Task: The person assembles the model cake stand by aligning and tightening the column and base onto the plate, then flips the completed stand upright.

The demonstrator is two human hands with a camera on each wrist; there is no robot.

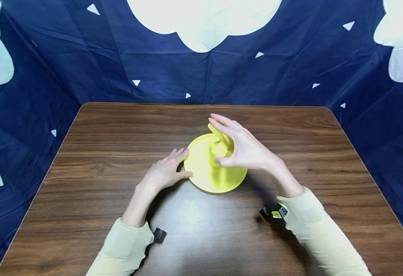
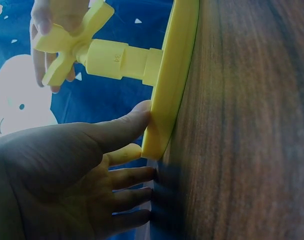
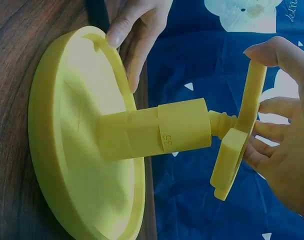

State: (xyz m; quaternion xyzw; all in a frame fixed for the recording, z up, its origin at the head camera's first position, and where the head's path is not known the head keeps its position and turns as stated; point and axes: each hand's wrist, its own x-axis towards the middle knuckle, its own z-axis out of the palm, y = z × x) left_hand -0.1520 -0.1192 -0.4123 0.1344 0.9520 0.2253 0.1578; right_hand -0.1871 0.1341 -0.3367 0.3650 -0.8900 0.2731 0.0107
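Note:
A yellow round base [image 1: 201, 174] with a raised rim lies flat on the wooden table, and a thick post [image 3: 152, 132] rises from it. On the post's threaded neck sits a yellow top piece with several flat arms [image 3: 233, 150]. My right hand [image 1: 248, 147] curves around this top piece; in the right wrist view its thumb touches the tip of one arm while the fingers lie behind. At the base's left edge, my left hand [image 1: 161, 172] touches the rim with thumb and fingertips, its fingers fairly straight and spread.
The brown wooden table [image 1: 101, 199] extends around the base on all sides. Behind it and at both sides hangs a dark blue cloth [image 1: 163, 69] with white cloud shapes and small triangles. Dark camera mounts [image 1: 159, 235] sit at the sleeves.

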